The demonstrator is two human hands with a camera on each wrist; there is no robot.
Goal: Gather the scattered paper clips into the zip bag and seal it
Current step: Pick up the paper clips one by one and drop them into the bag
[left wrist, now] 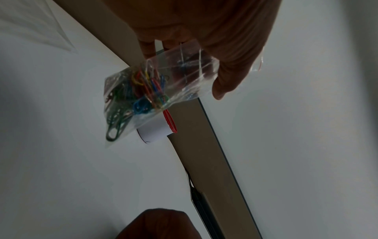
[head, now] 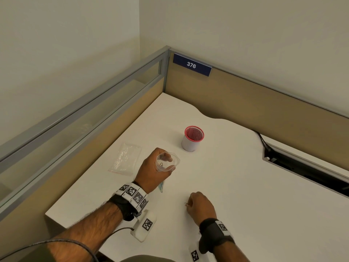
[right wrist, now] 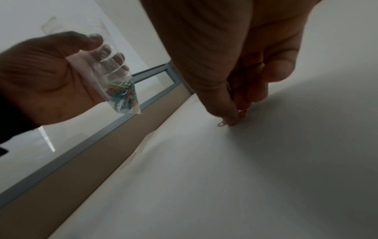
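White bench (head: 236,186) in a cubicle corner, tan partition panels behind. Nearest: right hand (head: 201,206) low on the bench, fingers curled, grip pinched on one pale paper clip (right wrist: 222,123) whose tip touches the surface. Just beyond, to the left: left hand (head: 153,173) raised off the bench, grip closed round the neck of one small clear zip bag (left wrist: 155,90), mouth held open and upward, body hanging below the palm. Inside the bag a bunch of coloured paper clips (left wrist: 141,93), green, blue, red and yellow, too tangled to count. Left of that hand, one flat stack of clear zip bags (head: 125,157) with a red edge, lying on the bench. Farther back, one white cup (head: 191,139) with a red mesh rim, upright, well apart from both hands. At right, dark cable slot (head: 302,171) cut into the bench. Farthest, blue plate "376" (head: 191,64) on the partition.
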